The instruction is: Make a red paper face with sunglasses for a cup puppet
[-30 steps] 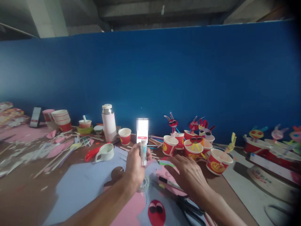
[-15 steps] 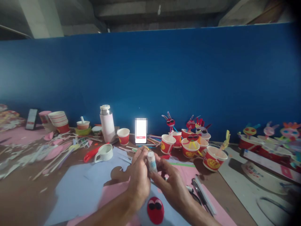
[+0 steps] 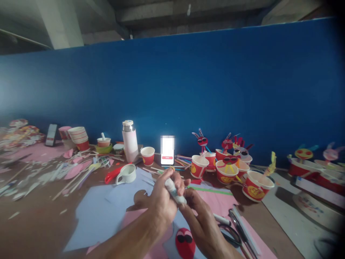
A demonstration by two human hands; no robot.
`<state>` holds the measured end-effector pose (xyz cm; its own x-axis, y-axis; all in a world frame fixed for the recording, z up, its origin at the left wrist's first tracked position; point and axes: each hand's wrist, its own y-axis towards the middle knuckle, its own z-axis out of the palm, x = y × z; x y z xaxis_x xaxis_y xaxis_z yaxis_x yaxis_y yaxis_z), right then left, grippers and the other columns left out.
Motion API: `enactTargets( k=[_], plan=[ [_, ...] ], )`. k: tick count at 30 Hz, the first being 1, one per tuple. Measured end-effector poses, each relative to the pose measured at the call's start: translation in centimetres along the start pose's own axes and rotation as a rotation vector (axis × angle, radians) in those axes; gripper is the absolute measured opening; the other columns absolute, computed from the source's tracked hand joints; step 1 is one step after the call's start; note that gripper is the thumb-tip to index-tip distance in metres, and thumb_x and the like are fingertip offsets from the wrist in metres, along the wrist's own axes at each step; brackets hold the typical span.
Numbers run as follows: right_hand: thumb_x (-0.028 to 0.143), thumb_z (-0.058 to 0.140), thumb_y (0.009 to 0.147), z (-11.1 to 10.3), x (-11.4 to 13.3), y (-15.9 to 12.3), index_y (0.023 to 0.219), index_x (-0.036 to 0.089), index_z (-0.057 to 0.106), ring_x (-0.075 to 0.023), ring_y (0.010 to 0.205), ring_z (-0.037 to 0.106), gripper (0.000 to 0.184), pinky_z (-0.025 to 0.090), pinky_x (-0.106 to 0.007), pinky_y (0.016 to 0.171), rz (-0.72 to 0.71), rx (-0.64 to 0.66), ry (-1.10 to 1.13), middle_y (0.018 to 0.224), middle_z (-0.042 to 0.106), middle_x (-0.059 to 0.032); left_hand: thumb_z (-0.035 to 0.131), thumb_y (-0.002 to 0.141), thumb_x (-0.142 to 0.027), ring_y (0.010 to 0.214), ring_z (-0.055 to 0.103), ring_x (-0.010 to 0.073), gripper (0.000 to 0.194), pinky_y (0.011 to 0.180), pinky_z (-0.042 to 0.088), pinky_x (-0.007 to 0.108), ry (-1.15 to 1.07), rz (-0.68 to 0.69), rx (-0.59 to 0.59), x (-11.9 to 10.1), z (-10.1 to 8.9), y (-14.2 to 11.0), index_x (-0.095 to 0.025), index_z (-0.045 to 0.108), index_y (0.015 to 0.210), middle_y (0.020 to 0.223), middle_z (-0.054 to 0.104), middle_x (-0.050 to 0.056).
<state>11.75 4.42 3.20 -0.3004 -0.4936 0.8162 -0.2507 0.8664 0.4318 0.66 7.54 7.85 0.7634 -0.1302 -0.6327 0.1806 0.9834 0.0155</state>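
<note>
A white glue stick [image 3: 174, 190] with a pale blue label lies tilted between my hands. My left hand [image 3: 161, 201] is wrapped around its body. The fingers of my right hand [image 3: 199, 212] are closed at its lower end. Below them, a red paper oval [image 3: 185, 248] with black-and-pink eyes rests on light blue paper. Right of my right hand are black-handled scissors [image 3: 232, 235] and a pen [image 3: 222, 219]. Pink paper [image 3: 218, 200] with a green strip lies just beyond.
A lit phone [image 3: 167, 154] stands at the back beside a paper cup [image 3: 147, 156] and a thermos [image 3: 130, 145]. Decorated red-and-white cups [image 3: 255, 189] fill the right. A tape dispenser-like white ring cup [image 3: 126, 175] and paper scraps [image 3: 75, 172] lie left.
My right hand has come in from the right, over the pen and scissors, to the glue stick. The stick has gone from upright to tilted, and the view has shifted slightly.
</note>
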Motion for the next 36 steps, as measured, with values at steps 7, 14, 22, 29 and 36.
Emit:
enactTargets(
  k=[7,14,22,29,36],
  plan=[
    [0.053,0.045,0.086,0.3,0.4,-0.5,0.077,0.023,0.056,-0.0193,0.069,0.052,0.033,0.045,-0.029,0.067,0.175,-0.055,0.268,0.073,0.056,-0.0027,0.051,0.081,-0.021,0.039,0.035,0.0076,0.037,0.069,0.045,0.030,-0.026,-0.019,0.012,-0.1,0.5,-0.7,-0.018,0.042,0.045,0.038,0.040,-0.004],
    [0.070,0.025,0.084,0.7,0.5,-0.2,0.063,0.021,0.042,-0.0083,0.040,0.023,0.056,0.023,-0.023,0.039,0.535,0.137,0.614,0.051,0.029,0.0067,0.045,0.086,-0.023,0.035,0.035,0.0078,0.037,0.072,0.046,0.034,-0.053,0.037,0.016,0.0,1.3,-1.3,-0.018,0.044,0.050,0.039,0.042,-0.006],
    [0.057,0.054,0.081,1.3,0.7,-1.1,0.082,0.018,0.054,-0.0104,0.055,0.038,0.040,0.031,-0.022,0.051,0.288,0.056,0.545,0.063,0.046,0.0030,0.049,0.083,-0.022,0.038,0.038,0.0083,0.038,0.075,0.046,0.034,-0.018,0.010,-0.045,-0.3,0.8,-0.8,-0.018,0.043,0.046,0.038,0.042,-0.005],
    [0.068,0.039,0.083,1.0,0.3,-1.0,0.061,0.018,0.047,-0.0077,0.042,0.033,0.055,0.026,-0.022,0.044,0.401,0.224,0.643,0.048,0.038,0.0053,0.049,0.082,-0.019,0.038,0.036,0.0080,0.033,0.069,0.045,0.033,-0.131,-0.034,-0.103,0.2,0.7,-0.6,-0.017,0.041,0.050,0.041,0.043,-0.005],
    [0.070,0.049,0.076,1.9,-0.3,-0.9,0.061,0.017,0.046,-0.0047,0.040,0.030,0.055,0.024,-0.018,0.040,0.495,0.211,0.818,0.048,0.038,0.0066,0.054,0.076,-0.015,0.037,0.033,0.0069,0.031,0.067,0.044,0.029,-0.103,-0.021,-0.151,0.0,0.7,-0.4,-0.018,0.039,0.049,0.040,0.040,-0.006]
  ],
)
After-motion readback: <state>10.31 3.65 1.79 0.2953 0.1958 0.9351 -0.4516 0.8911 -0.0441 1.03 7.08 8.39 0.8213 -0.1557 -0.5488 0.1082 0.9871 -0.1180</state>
